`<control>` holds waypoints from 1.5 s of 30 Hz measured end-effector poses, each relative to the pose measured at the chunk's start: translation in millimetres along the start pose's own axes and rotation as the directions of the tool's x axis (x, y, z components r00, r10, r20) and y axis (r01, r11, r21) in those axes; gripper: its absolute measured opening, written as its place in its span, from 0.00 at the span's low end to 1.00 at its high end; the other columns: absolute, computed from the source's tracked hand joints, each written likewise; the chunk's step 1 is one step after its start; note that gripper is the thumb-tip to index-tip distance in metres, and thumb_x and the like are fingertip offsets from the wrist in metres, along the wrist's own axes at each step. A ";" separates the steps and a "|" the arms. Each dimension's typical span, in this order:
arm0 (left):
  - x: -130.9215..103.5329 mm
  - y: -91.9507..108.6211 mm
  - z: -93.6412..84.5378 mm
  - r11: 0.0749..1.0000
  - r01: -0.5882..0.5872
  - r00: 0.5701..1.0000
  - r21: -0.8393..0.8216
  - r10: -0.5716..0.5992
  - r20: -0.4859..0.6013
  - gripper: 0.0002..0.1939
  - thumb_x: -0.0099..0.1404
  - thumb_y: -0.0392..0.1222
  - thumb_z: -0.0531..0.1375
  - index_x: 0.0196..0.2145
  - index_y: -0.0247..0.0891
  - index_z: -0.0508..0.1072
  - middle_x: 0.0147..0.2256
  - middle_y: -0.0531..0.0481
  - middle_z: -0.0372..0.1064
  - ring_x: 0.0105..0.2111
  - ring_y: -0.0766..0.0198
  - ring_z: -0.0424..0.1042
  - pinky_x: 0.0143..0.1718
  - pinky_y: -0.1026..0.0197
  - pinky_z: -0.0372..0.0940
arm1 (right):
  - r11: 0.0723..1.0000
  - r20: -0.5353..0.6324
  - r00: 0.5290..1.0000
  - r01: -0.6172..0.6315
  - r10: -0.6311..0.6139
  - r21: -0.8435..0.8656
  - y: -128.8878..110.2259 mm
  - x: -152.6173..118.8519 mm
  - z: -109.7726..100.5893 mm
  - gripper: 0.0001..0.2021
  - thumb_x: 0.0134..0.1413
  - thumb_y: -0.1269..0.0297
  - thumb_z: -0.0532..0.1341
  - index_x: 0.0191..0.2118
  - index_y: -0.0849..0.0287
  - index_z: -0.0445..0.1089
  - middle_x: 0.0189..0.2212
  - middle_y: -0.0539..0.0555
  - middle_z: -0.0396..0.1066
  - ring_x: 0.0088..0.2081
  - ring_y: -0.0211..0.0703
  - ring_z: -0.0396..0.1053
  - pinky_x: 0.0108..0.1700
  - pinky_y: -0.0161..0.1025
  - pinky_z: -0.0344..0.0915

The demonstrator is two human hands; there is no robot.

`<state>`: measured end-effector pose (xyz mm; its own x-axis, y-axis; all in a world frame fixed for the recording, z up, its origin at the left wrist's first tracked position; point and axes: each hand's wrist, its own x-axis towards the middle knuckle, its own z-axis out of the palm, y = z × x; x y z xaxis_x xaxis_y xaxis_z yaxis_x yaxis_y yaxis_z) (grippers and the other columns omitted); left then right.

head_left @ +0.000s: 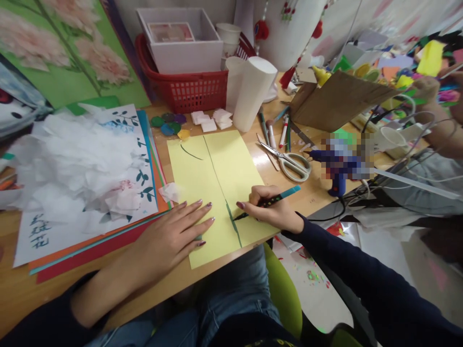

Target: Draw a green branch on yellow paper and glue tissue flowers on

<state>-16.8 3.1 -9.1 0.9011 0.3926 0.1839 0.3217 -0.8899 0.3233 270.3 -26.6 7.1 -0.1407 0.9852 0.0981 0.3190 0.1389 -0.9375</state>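
Seat: A person in jeans is sitting on a green chair, drawn up to a wooden worktop.
Left hand: The hand is lying palm down, its fingers slightly apart, pressing on the lower left of a yellow sheet.
Right hand: The hand is gripping a dark pen with a teal end, fingers closed around the barrel, the tip meeting a green line.
Sheet: It is resting aslant near the worktop's front edge, its line running from top to bottom, thin above and thicker below; a short dark curve is marking the upper left.
Stack: Coloured papers are lying to the left, a painted white page on top bearing a heap of tissue.
Tools: Scissors are lying with blades parted just right of the sheet, a red-and-white pen beyond them; a blue tool, partly pixelated, is sitting farther right.
Beyond the sheet: Coloured discs and white squares are lying close by, a white roll standing beside a red basket that is holding a white box.
Far right: Another person's hand, blurred, is hovering past a cardboard piece; its grip is escaping view.
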 end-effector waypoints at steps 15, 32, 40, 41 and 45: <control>0.5 0.8 -1.3 1.000 0.010 1.000 -0.009 -0.010 -0.009 0.21 0.80 0.46 0.45 0.62 0.39 0.67 0.66 0.45 0.58 0.67 0.53 0.55 0.65 0.44 0.57 | 0.995 -0.096 0.992 -0.074 0.081 0.072 1.6 13.5 8.6 0.20 0.57 0.55 0.67 0.22 0.56 0.60 0.14 0.45 0.64 0.15 0.31 0.59 0.18 0.33 0.53; 1.4 1.3 -1.8 1.000 0.000 1.000 -0.014 0.000 -0.026 0.21 0.80 0.46 0.46 0.61 0.37 0.69 0.66 0.44 0.58 0.67 0.52 0.56 0.65 0.44 0.58 | 0.996 -0.119 0.991 -0.052 0.060 0.076 -1.6 14.8 9.0 0.19 0.58 0.59 0.67 0.22 0.57 0.60 0.13 0.44 0.62 0.14 0.29 0.57 0.18 0.33 0.51; 2.6 2.7 -4.0 1.000 -0.005 1.000 -0.004 0.005 -0.017 0.21 0.80 0.46 0.45 0.60 0.37 0.69 0.66 0.44 0.58 0.66 0.51 0.57 0.64 0.43 0.59 | 0.997 -0.121 0.991 -0.055 0.062 0.062 -4.1 17.3 10.0 0.20 0.57 0.56 0.67 0.21 0.57 0.60 0.13 0.44 0.62 0.14 0.30 0.56 0.18 0.33 0.51; 2.7 3.1 -4.3 1.000 -0.002 1.000 -0.006 0.002 -0.013 0.21 0.80 0.46 0.45 0.60 0.37 0.69 0.66 0.44 0.58 0.66 0.51 0.57 0.64 0.43 0.59 | 0.996 -0.129 0.990 -0.054 0.063 0.065 -4.2 17.7 10.2 0.20 0.57 0.56 0.68 0.21 0.57 0.60 0.13 0.44 0.62 0.14 0.30 0.57 0.18 0.33 0.51; 2.2 3.6 -4.4 1.000 0.010 1.000 -0.017 -0.010 -0.007 0.21 0.80 0.46 0.45 0.60 0.37 0.69 0.66 0.44 0.58 0.66 0.51 0.57 0.64 0.42 0.58 | 0.996 -0.101 0.992 -0.063 0.069 0.060 -4.7 18.0 9.4 0.20 0.57 0.55 0.67 0.21 0.57 0.61 0.13 0.44 0.62 0.15 0.30 0.57 0.18 0.33 0.52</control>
<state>-15.0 1.8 -3.5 0.8959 0.4028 0.1873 0.3252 -0.8820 0.3410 257.5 -10.5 10.2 -0.0229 0.9975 0.0666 0.2703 0.0703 -0.9602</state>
